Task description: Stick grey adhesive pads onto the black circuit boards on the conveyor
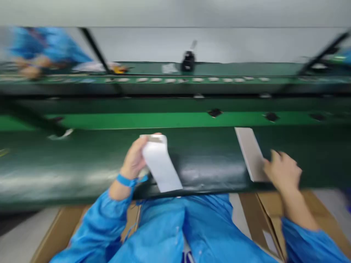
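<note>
My left hand (135, 157) is closed around a white flat sleeve-like piece (160, 162), held above the near edge of the dark green bench (82, 164). My right hand (282, 170) rests on the near end of a pale grey flat box (251, 151) that lies on the bench to the right. Its fingers curl over the box edge. Both arms wear blue sleeves, and a blue wrist strap sits on the left wrist. The picture is smeared by motion.
A bright green conveyor strip (164, 119) runs across behind the bench, with small dark parts on it. A black object (188, 60) stands on the far shelf. Another person in blue (41, 51) works at far left. Open cardboard boxes (263, 219) sit beside my knees.
</note>
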Tool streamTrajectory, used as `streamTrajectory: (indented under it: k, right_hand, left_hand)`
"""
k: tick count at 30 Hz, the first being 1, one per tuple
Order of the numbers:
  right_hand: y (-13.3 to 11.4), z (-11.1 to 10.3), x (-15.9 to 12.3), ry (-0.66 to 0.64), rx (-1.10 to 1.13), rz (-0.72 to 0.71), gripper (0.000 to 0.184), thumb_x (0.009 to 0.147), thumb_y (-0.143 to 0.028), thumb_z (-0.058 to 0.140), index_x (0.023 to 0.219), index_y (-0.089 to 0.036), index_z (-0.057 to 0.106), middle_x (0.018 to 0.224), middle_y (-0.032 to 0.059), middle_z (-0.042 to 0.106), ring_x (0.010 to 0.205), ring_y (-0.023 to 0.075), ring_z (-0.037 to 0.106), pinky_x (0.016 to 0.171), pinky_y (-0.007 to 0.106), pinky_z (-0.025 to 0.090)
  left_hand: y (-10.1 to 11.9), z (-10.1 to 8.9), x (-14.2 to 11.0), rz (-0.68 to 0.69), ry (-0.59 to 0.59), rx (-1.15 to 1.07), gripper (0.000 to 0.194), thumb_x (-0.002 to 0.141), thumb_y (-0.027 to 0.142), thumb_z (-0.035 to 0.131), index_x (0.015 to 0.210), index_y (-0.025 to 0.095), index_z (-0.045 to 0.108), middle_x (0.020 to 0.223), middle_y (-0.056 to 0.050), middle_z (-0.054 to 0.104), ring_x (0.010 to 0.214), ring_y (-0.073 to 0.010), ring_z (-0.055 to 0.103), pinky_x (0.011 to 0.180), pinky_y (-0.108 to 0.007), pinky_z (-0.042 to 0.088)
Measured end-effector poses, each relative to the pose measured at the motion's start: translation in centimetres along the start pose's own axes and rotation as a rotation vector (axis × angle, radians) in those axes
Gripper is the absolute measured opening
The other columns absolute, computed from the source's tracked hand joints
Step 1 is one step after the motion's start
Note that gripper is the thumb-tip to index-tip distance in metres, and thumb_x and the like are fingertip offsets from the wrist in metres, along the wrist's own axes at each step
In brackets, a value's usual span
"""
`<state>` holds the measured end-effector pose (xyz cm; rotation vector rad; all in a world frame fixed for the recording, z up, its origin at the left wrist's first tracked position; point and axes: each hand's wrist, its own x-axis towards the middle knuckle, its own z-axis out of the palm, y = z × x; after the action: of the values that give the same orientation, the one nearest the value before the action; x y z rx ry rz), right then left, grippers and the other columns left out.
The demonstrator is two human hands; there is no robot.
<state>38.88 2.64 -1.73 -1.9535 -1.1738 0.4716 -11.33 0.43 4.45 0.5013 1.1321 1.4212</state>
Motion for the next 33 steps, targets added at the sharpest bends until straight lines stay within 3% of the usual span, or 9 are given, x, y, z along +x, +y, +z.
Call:
streamTrajectory:
  k: [3, 6, 10, 13, 17, 19, 24, 30, 33]
  right_hand:
    - [2.3, -1.3, -0.3, -0.089, -0.546, -0.442, 0.053, 0.107, -0.027, 0.052, 0.158, -0.013, 0.054, 0.173, 0.0251, 0.036, 0.160, 0.0445, 0.028, 0.128, 0.067, 0.023]
    - [3.5, 0.2, 0.0, -0.273, -0.635, -0.462, 0.052, 0.107, -0.028, 0.043, 0.154, -0.010, 0.056, 0.167, 0.0207, 0.048, 0.156, 0.0382, 0.038, 0.126, 0.058, 0.033]
    - [1.1, 3.1, -0.5, -0.150, -0.523, -0.407, 0.054, 0.108, -0.037, 0.041, 0.150, -0.008, 0.058, 0.163, 0.0249, 0.050, 0.149, 0.0433, 0.044, 0.121, 0.064, 0.037]
    - [-4.8, 8.4, -0.6, -0.265, -0.087, -0.499, 0.046, 0.106, -0.044, 0.049, 0.136, -0.014, 0.066, 0.138, 0.0209, 0.068, 0.129, 0.0341, 0.062, 0.113, 0.052, 0.048]
    - [-13.9, 18.8, -2.0, -0.841, 0.440, -0.481, 0.038, 0.105, -0.050, 0.055, 0.124, -0.020, 0.069, 0.123, 0.0097, 0.074, 0.107, 0.0216, 0.069, 0.092, 0.035, 0.055]
    - [-16.7, 23.4, -3.3, -0.971, 0.471, -0.427, 0.031, 0.098, -0.044, 0.064, 0.113, -0.018, 0.070, 0.104, 0.0054, 0.074, 0.084, 0.0166, 0.065, 0.076, 0.028, 0.051]
    - [-17.7, 29.3, -5.9, -0.820, 0.467, -0.514, 0.016, 0.094, -0.029, 0.066, 0.102, -0.016, 0.072, 0.084, 0.0017, 0.071, 0.067, 0.0134, 0.056, 0.064, 0.026, 0.043]
    - [-16.8, 29.5, -6.9, -0.501, 0.504, -0.928, 0.016, 0.105, -0.024, 0.058, 0.116, -0.018, 0.068, 0.101, 0.0092, 0.076, 0.085, 0.0193, 0.069, 0.077, 0.031, 0.056]
    - [-16.9, 29.8, -7.0, -0.442, 0.505, -0.990, 0.016, 0.109, -0.025, 0.052, 0.115, -0.019, 0.066, 0.096, 0.0083, 0.075, 0.084, 0.0196, 0.070, 0.075, 0.032, 0.058]
  left_hand:
    - [1.0, 1.5, 3.0, 0.145, 0.123, 0.099, 0.032, 0.076, 0.048, 0.092, 0.088, 0.021, 0.080, 0.087, -0.002, 0.082, 0.075, -0.0234, 0.071, 0.065, -0.034, 0.062]
    - [1.1, 2.3, 4.8, 0.185, 0.155, 0.131, 0.020, 0.085, 0.042, 0.084, 0.090, 0.023, 0.078, 0.084, 0.005, 0.081, 0.074, -0.0199, 0.069, 0.066, -0.031, 0.062]
    - [-0.3, 2.5, 5.6, 0.101, 0.077, 0.228, 0.031, 0.078, 0.042, 0.090, 0.090, 0.017, 0.075, 0.077, 0.001, 0.078, 0.064, -0.0171, 0.066, 0.058, -0.027, 0.058]
    - [-2.5, 3.5, 6.5, 0.028, 0.034, 0.253, 0.052, 0.060, 0.051, 0.100, 0.083, 0.013, 0.074, 0.069, -0.002, 0.074, 0.057, -0.0157, 0.062, 0.052, -0.025, 0.053]
    - [-5.3, 3.9, 7.9, -0.006, 0.013, 0.298, 0.063, 0.050, 0.063, 0.100, 0.079, 0.012, 0.075, 0.066, -0.003, 0.070, 0.053, -0.0139, 0.058, 0.049, -0.025, 0.046]
    - [-6.0, 3.1, 8.5, 0.045, 0.044, 0.345, 0.061, 0.057, 0.065, 0.096, 0.081, 0.013, 0.077, 0.067, -0.003, 0.071, 0.053, -0.0136, 0.056, 0.050, -0.024, 0.044]
    - [-6.1, 0.0, 9.8, 0.282, 0.119, 0.542, 0.050, 0.075, 0.061, 0.086, 0.091, 0.014, 0.082, 0.080, -0.007, 0.077, 0.067, -0.0166, 0.062, 0.059, -0.024, 0.047]
    - [-6.2, -1.8, 9.9, 0.400, 0.140, 0.745, 0.048, 0.086, 0.057, 0.078, 0.064, 0.016, 0.067, 0.057, 0.001, 0.057, 0.053, -0.0121, 0.047, 0.050, -0.023, 0.038]
    - [-6.5, -2.7, 9.9, 0.427, 0.108, 0.739, 0.043, 0.087, 0.056, 0.079, 0.073, 0.016, 0.073, 0.064, -0.002, 0.066, 0.057, -0.0148, 0.057, 0.052, -0.023, 0.044]
